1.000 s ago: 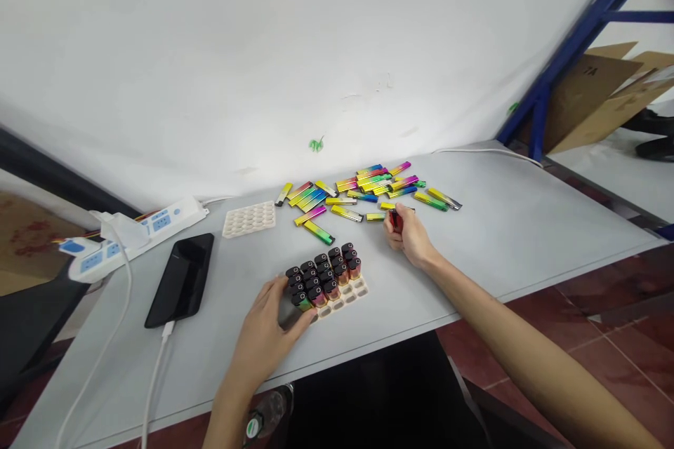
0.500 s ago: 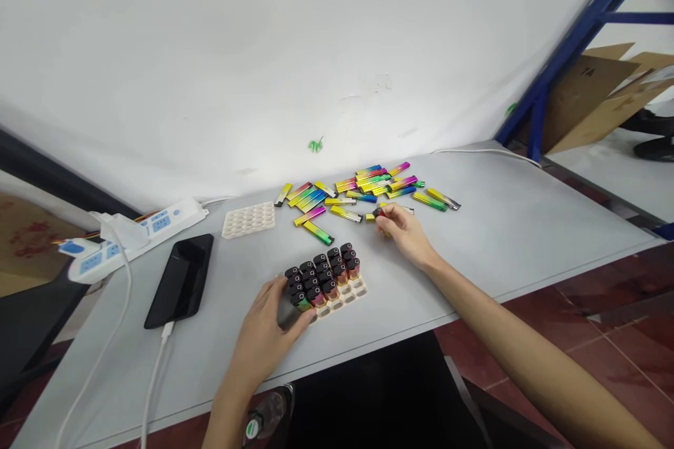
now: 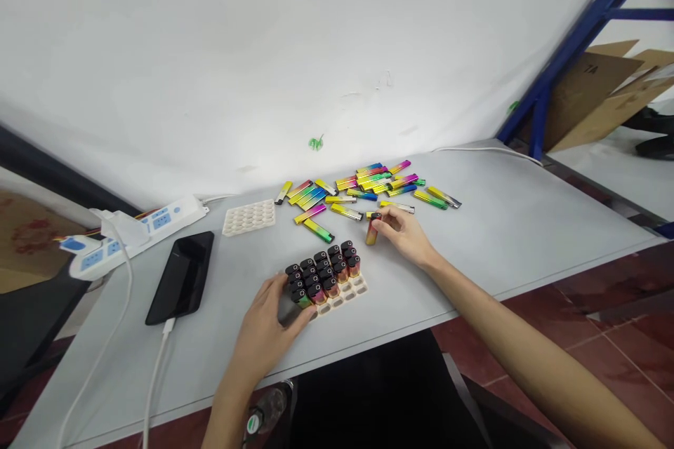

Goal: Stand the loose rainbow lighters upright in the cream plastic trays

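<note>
My right hand [image 3: 397, 230] pinches a red and gold lighter [image 3: 371, 230] with a black top, held upright just above or on the table. My left hand [image 3: 276, 319] grips the left end of a cream tray [image 3: 337, 304], thumb at the front corner and fingers at the back. Several black-topped lighters [image 3: 316, 280] stand upright in the tray's slots; slots along its front and right side hold nothing. Behind my right hand lie several loose shiny lighters [image 3: 345, 213] in yellow, green, blue and pink.
A second cream tray [image 3: 249, 217] with bare slots lies at the back left. Nearer are a black phone [image 3: 180, 278] on a white cable and a white power strip [image 3: 140, 235]. The wall bounds the table behind. Cardboard boxes [image 3: 584, 95] stand at the far right, beyond a blue frame.
The lighter in my right hand has come up from among the loose ones and turned upright. My left hand stays on the tray.
</note>
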`<state>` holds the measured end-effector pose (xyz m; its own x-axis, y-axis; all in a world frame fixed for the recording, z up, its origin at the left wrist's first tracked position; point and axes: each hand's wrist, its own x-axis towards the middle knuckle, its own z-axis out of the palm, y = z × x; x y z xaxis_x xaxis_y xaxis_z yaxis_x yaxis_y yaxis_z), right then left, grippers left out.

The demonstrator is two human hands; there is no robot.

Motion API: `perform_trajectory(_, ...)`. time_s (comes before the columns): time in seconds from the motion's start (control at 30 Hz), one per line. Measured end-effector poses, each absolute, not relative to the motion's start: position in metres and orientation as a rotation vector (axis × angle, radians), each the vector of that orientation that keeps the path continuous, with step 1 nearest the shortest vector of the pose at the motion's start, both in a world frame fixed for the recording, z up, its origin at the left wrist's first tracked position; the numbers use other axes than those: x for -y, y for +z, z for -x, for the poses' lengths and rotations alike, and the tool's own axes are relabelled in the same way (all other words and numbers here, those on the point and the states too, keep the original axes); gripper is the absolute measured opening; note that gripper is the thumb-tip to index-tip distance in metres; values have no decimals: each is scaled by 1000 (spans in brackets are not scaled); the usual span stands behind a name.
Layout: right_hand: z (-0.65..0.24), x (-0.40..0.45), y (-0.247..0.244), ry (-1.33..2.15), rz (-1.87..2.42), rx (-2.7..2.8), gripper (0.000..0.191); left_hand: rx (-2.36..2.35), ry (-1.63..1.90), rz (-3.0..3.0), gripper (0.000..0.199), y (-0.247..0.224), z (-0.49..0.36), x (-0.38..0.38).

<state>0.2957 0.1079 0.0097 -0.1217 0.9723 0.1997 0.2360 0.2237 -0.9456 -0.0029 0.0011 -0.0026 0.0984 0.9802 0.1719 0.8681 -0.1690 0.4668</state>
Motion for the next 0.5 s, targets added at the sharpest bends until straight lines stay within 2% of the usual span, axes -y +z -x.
perform_trajectory(0.3, -297, -89, 20, 935, 1125, 1478, 26, -1809, 629, -2116, 54, -3, 3, 0)
perform_trajectory(0.5, -292, -38, 59, 536, 1076, 1816, 20, -1798, 643, -2144, 56, -5, 3, -1)
